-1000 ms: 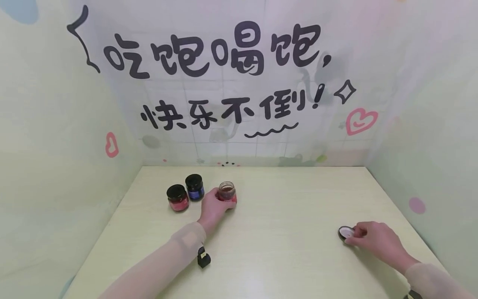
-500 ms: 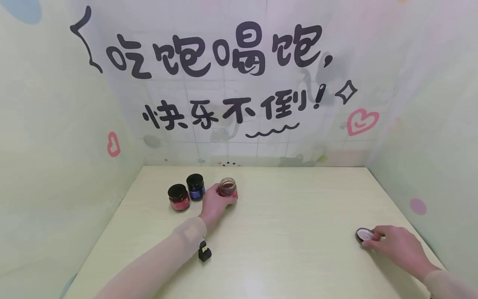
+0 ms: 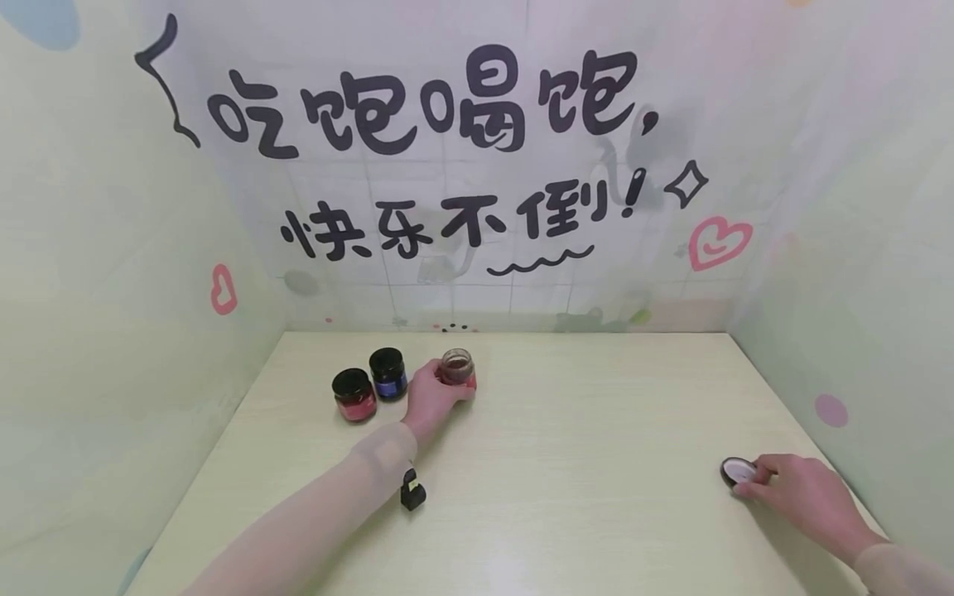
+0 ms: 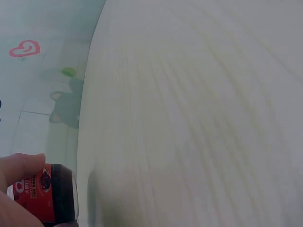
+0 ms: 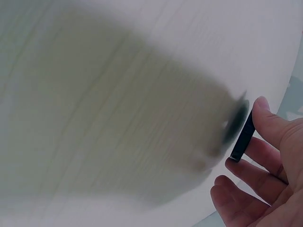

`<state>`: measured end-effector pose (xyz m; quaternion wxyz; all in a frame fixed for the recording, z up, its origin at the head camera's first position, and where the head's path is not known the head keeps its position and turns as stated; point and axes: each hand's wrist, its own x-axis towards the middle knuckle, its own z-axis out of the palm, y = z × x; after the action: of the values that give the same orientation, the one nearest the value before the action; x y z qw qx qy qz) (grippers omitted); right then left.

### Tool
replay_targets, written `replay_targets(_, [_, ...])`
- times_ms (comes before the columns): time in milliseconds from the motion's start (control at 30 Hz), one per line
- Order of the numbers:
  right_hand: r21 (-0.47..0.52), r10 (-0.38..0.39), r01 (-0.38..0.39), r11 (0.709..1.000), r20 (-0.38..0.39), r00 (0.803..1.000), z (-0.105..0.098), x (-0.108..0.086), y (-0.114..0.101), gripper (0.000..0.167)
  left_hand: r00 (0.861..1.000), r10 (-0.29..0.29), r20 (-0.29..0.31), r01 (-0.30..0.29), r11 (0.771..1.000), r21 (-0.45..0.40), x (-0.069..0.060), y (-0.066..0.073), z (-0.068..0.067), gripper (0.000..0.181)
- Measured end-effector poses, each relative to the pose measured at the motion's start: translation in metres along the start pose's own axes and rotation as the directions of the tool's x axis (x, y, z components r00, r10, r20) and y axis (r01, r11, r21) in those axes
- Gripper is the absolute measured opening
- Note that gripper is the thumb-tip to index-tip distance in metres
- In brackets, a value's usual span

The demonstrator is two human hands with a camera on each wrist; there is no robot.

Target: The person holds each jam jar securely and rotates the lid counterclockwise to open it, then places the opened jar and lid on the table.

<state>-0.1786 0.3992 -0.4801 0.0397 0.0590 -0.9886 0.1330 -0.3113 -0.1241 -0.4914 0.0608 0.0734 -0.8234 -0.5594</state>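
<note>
My left hand (image 3: 435, 396) grips a lidless glass jar (image 3: 459, 378) with a red label and dark contents, towards the back of the table. In the left wrist view the label of this jar (image 4: 40, 196) shows between thumb and fingers, and a narrow gap seems to part its base from the tabletop. At the right side, my right hand (image 3: 812, 501) pinches a dark round lid (image 3: 738, 472) by its rim, pale inside showing. The right wrist view has the lid (image 5: 243, 136) nearly edge-on, close to its shadow on the table.
Left of the held jar stand two jars with black lids, one with a red label (image 3: 355, 397) and one with a blue label (image 3: 388, 376). The pale wooden table (image 3: 566, 463) meets printed wall sheets (image 3: 514, 298) at the back and both sides.
My right hand has moved right and slightly nearer with the lid. The lidless jar in my left hand has shifted a little back and to the right. The two lidded jars have stayed put.
</note>
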Motion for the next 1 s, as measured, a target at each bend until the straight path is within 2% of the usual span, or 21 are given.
replay_targets(233, [-0.002,-0.006,0.006,1.0,0.004,1.0,0.002,-0.001,0.002,0.034,1.0,-0.014,0.001,0.014,1.0,-0.014,0.007,0.0,0.002,0.06])
replay_targets(433, [0.0,-0.004,0.004,1.0,0.012,1.0,0.002,0.0,0.003,0.032,1.0,-0.024,-0.012,0.025,1.0,0.006,0.011,0.0,0.004,0.06])
replay_targets(633, [0.001,-0.041,0.041,0.999,-0.01,0.999,0.005,-0.002,0.003,0.027,1.0,-0.025,-0.013,0.025,0.999,0.024,0.012,-0.006,0.006,0.059])
replay_targets(833, [-0.005,-0.058,0.058,0.998,-0.012,0.998,0.005,-0.003,0.002,0.056,1.0,-0.015,-0.022,0.016,0.999,0.037,0.013,-0.009,0.007,0.058])
replay_targets(1000, [-0.015,-0.054,0.054,0.998,-0.002,0.999,0.007,-0.004,0.001,0.058,1.0,0.002,-0.015,-0.001,0.998,0.058,0.012,-0.011,0.009,0.059])
